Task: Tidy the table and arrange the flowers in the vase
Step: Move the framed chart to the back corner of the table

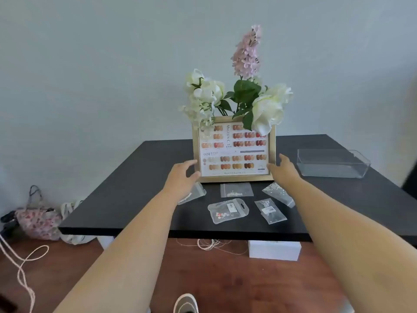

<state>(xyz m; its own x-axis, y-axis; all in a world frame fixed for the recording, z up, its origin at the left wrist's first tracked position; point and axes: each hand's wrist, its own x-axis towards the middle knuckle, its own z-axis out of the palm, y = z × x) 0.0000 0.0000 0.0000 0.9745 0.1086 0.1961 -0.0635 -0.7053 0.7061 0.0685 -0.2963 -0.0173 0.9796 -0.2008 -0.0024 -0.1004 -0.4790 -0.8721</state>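
Reaching from the bottom of the frame, a person's two bare arms meet at a gold picture frame standing upright at the centre of a black counter. The left hand cups the frame's lower left edge, fingers curled loosely around it; the right hand sits at the lower right corner, fingers spread and partly open, touching the edge. Whether either hand truly grips cannot be told. The frame holds a chart of nail colour samples. Directly behind it rise artificial flowers: white blooms to left and right, green leaves between, a tall lilac spike above. The vase is hidden behind the frame. Small clear plastic packets lie scattered on the counter just in front of the frame, one partly under the left wrist. A clear rectangular box sits at the right side of the counter. At lower left, a floral bag rests on the wooden floor beside loose cord.
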